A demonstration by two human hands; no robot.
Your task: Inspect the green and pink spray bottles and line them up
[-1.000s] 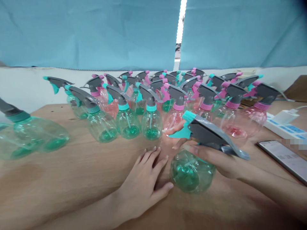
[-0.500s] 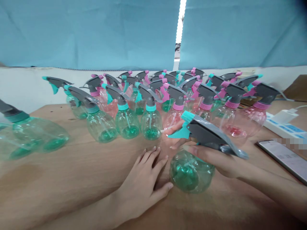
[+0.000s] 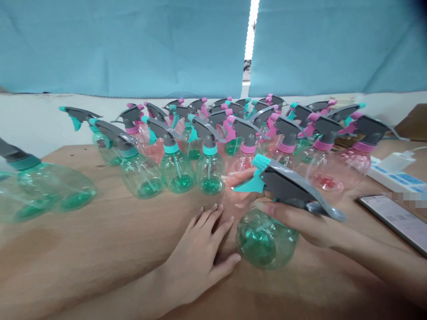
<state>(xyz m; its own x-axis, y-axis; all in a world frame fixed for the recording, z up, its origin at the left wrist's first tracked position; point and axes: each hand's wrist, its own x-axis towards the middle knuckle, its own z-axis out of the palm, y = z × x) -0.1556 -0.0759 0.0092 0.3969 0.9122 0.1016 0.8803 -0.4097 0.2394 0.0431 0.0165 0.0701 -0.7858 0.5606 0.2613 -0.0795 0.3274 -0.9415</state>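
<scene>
Gripped around its neck by my right hand (image 3: 290, 218) is a green spray bottle (image 3: 267, 242) with a grey head and a teal nozzle and trigger. The bottle tilts, its nozzle pointing left; my index and other fingers reach out past the trigger, partly hidden behind it. My left hand (image 3: 203, 253) lies palm down on the wooden table (image 3: 110, 249), fingers spread, just left of the held bottle and holding nothing. Straight ahead of that hand stand a green spray bottle (image 3: 210, 173) and, to its left, another green spray bottle (image 3: 176, 171).
Several pink spray bottles (image 3: 353, 162) and green ones stand in rows across the back. More green bottles (image 3: 56, 182) are at the left edge. A phone (image 3: 395, 220) and a white power strip (image 3: 400, 175) lie at right. Behind hangs a blue cloth (image 3: 140, 49).
The extended fingers of my right hand have shifted slightly by the trigger. The held bottle and my left hand stay where they were.
</scene>
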